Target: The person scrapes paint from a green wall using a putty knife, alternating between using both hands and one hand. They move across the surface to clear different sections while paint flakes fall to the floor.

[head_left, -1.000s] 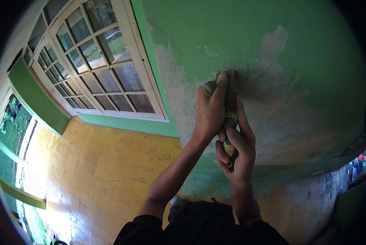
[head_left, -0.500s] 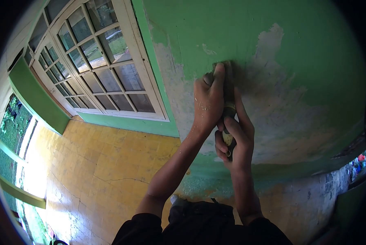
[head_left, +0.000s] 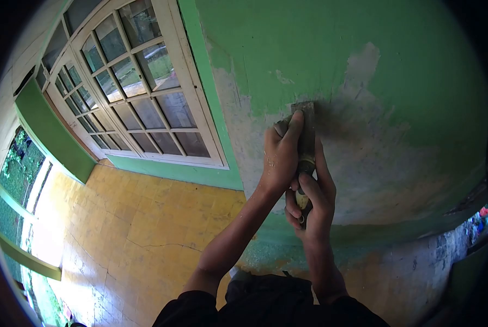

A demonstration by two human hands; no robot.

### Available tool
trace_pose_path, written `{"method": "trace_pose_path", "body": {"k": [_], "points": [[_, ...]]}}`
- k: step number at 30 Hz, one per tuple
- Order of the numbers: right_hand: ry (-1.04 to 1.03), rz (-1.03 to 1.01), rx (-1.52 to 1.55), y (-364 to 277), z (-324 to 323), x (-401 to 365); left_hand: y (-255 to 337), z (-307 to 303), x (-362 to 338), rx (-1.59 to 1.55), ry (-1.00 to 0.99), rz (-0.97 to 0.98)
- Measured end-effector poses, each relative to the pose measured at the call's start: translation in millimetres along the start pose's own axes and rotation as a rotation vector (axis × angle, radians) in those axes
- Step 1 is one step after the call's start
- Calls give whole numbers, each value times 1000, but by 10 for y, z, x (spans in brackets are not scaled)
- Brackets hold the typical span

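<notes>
A scraper (head_left: 305,121) was held upright against the green wall (head_left: 413,82), its long axis running from the handle below to the blade above. The handle was gripped tight by the closed fingers (head_left: 311,188) of the right hand (head_left: 314,206). Just above, the blade was pressed to the plaster by the left hand (head_left: 281,155), forefinger laid along the steel.

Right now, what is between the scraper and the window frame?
Head view: from the scraper, bare grey plaster, then a green strip at the window frame.
</notes>
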State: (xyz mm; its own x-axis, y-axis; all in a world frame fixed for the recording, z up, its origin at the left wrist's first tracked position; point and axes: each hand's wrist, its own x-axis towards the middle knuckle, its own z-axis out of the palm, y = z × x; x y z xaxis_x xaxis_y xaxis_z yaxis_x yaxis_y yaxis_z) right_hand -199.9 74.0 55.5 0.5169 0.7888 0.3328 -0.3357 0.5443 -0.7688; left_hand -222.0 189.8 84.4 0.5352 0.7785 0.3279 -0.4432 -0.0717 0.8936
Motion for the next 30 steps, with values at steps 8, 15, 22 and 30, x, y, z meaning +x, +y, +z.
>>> {"method": "trace_pose_path", "body": {"k": [8,15,22,30], "points": [[-12,4,47,43,-53,31,7,20,17,84,17,37],[50,8,-32,13,66,-41,22,-22,3,58,1,-3],[6,-26,-10,29,-46,-22,-52,40,36,153,49,83],[-18,75,-221,315,-308,-75,-349,-238,-75,334,97,83]]}}
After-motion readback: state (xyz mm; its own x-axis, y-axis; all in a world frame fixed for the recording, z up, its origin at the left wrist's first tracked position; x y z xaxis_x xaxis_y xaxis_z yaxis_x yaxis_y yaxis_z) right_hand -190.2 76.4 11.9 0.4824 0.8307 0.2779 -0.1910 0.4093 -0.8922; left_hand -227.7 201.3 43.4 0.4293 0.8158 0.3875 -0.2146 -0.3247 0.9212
